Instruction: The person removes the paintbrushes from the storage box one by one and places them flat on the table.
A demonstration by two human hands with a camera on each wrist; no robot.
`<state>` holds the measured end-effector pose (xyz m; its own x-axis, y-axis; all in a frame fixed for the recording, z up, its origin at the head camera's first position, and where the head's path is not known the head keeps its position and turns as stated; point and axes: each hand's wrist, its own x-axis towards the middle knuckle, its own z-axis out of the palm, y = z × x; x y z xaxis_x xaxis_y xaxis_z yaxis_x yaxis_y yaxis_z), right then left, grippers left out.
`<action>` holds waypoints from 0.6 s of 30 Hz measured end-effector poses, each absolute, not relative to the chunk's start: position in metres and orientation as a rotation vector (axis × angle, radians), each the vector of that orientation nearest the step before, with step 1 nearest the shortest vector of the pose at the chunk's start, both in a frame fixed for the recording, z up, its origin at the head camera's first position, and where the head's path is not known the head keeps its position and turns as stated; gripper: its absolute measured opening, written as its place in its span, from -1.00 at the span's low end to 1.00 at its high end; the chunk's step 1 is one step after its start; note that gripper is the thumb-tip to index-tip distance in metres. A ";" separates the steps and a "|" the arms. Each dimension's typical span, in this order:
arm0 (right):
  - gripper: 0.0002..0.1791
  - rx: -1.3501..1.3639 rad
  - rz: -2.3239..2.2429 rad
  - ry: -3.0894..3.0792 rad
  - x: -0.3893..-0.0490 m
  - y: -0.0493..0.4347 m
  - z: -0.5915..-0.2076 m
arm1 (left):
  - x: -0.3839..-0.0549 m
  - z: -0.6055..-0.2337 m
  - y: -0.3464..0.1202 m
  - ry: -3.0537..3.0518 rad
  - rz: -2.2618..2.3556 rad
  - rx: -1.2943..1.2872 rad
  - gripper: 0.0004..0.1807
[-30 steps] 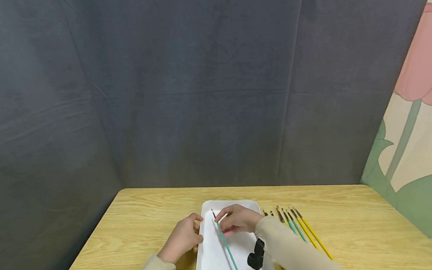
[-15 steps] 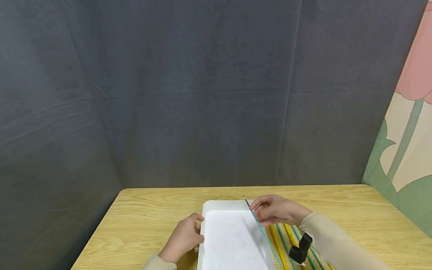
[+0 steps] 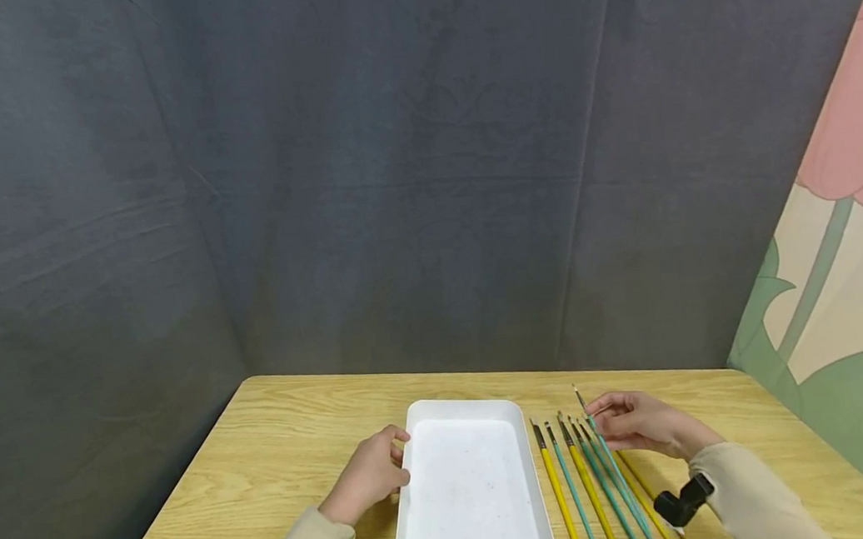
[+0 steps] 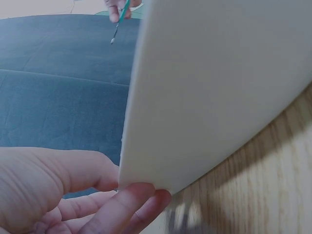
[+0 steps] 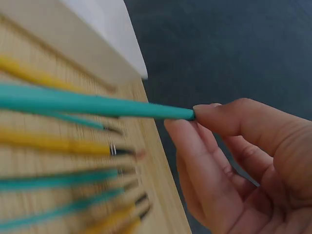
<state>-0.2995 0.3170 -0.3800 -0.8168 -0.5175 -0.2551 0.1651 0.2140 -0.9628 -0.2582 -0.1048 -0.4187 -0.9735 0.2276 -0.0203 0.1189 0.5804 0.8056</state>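
My left hand (image 3: 371, 474) holds the left side of a shallow white rectangular tray (image 3: 469, 488). In the left wrist view its thumb meets the rim while fingertips press the tray's outer wall (image 4: 204, 107). To the right, my right hand (image 3: 644, 427) pinches a teal-handled paintbrush (image 5: 97, 103) near its ferrule between thumb and fingers. The held brush slants over a row of other paintbrushes, its bristle end pointing away from me. Its tip is hidden behind the fingers in the right wrist view.
Between tray and right hand, several yellow and teal paintbrushes lie side by side, including a yellow paintbrush (image 3: 559, 494) closest to the tray. A wooden table (image 3: 286, 447) carries everything. Behind it hangs a dark grey curtain (image 3: 398, 222), with a flower-patterned wall (image 3: 840, 308) at right.
My right hand has carried the teal paintbrush from over the tray rightward to above the row of brushes. The left hand has stayed at the tray's left side.
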 end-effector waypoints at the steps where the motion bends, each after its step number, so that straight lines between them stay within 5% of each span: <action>1: -0.73 -0.325 -1.654 1.951 -0.299 0.324 -0.382 | -0.258 -0.418 -0.105 2.683 1.354 0.297 -0.42; 18: -0.73 -0.340 -1.626 1.899 -0.309 0.385 -0.417 | -0.257 -0.419 -0.105 2.689 1.355 0.303 -0.43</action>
<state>-0.3095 0.3848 -0.4166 -0.7818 -0.5578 -0.2787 0.1894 0.2135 -0.9584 -0.2571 -0.1047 -0.4194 -0.9734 0.2289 -0.0125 0.1261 0.5803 0.8046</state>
